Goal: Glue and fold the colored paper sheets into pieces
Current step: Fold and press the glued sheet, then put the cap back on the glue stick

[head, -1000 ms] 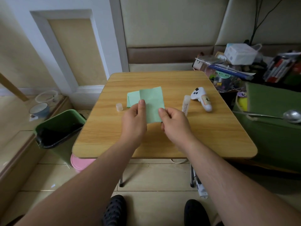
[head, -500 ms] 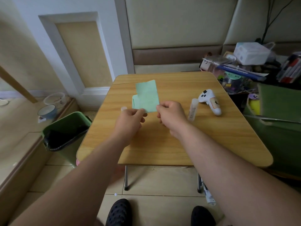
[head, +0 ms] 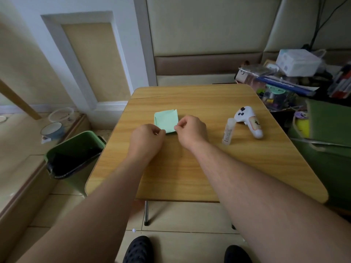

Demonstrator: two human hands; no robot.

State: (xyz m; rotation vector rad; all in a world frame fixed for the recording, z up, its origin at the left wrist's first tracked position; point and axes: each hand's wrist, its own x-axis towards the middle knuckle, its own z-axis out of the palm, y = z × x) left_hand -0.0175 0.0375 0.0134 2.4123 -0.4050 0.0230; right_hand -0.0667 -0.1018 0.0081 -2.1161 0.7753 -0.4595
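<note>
Meanwhile, the folded green paper is pinched at its near edge by the left hand and right hand — beside the table, a black liner is held in the green bin.

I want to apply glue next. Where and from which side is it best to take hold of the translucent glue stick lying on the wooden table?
Probably grip the translucent glue stick around its middle, from above, fingers across its width. It lies flat, long axis running near to far, free on its left; the white controller sits close on its right, at the far end.
</note>
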